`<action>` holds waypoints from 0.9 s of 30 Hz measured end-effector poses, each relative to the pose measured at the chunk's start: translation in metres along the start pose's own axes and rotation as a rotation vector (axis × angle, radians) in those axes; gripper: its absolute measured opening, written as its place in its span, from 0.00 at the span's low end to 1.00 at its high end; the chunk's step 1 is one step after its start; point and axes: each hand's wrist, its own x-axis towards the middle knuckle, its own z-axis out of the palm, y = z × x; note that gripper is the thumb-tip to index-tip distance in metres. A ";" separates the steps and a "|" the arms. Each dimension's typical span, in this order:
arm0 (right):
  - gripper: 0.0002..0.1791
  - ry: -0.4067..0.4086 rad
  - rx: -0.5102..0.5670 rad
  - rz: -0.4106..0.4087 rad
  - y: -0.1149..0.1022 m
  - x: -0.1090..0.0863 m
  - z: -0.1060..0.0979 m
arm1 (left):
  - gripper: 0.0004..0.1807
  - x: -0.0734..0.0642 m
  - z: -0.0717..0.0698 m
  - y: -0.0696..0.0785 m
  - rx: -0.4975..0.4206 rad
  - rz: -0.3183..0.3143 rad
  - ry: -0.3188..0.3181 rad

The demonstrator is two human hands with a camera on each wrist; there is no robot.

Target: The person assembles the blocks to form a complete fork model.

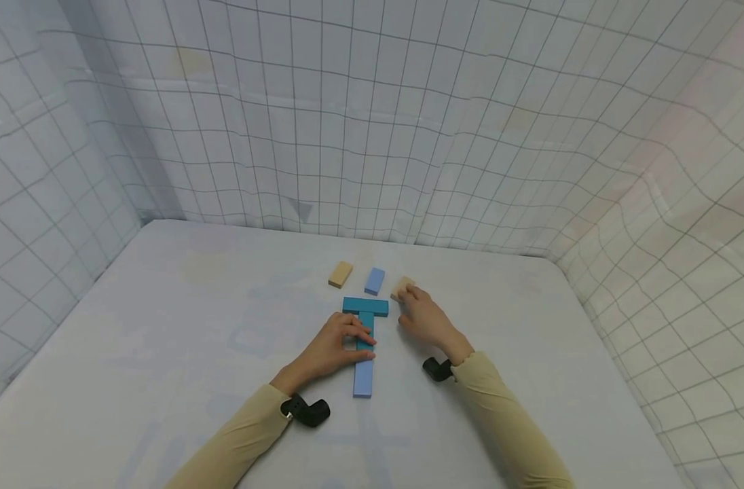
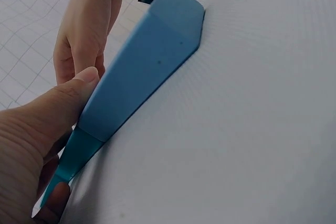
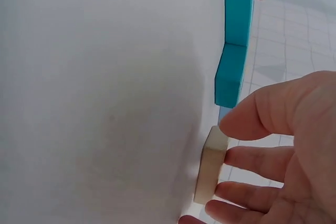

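Note:
In the head view, two teal blocks form a T: a crossbar block (image 1: 365, 307) and a stem block (image 1: 366, 322). A light blue block (image 1: 362, 380) continues the stem toward the person. My left hand (image 1: 332, 346) rests over the stem, fingers relaxed, with the thumb by the seam between teal and light blue. In the left wrist view, that thumb touches the edge of the light blue block (image 2: 142, 66). My right hand (image 1: 430, 318) is at a tan block (image 1: 402, 284) to the right of the crossbar. Its spread fingers touch the tan block (image 3: 210, 174) in the right wrist view.
Behind the crossbar lie a yellow block (image 1: 341, 274) and a second light blue block (image 1: 375, 280). The white table (image 1: 195, 339) extends to both sides. White grid-patterned sheets (image 1: 372, 136) hang along its back and sides.

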 end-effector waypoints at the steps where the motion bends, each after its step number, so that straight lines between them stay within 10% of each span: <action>1: 0.29 -0.001 0.007 0.001 0.000 0.000 0.001 | 0.13 0.000 0.000 0.000 -0.002 -0.001 -0.002; 27: 0.29 -0.035 -0.056 -0.060 -0.002 0.008 0.004 | 0.12 0.001 0.001 0.000 0.015 0.021 0.004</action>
